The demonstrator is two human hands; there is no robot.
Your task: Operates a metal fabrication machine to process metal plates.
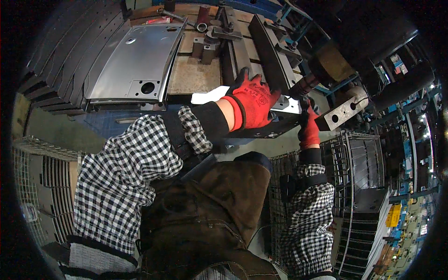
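A bent sheet-metal panel (287, 106) with holes lies at the near edge of the machine bed, its bright top and dark front side showing. Across it rests my left hand (254, 102), in a red glove with dark fingertips, the visible fingers spread and pointing away from me. At the panel's right end is my right hand (309, 123), gloved alike, with its fingers bent against that end; part of them is hidden. Just right of it juts a steel bar (346, 112) with round holes.
A larger metal panel (135, 60) lies left on the bed, near stacked dark panels (60, 60). Clamps (226, 32) and a long rail (270, 46) stand beyond my hands. Wire baskets (347, 172) (28, 182) flank my legs. A wrench (175, 15) lies at the back.
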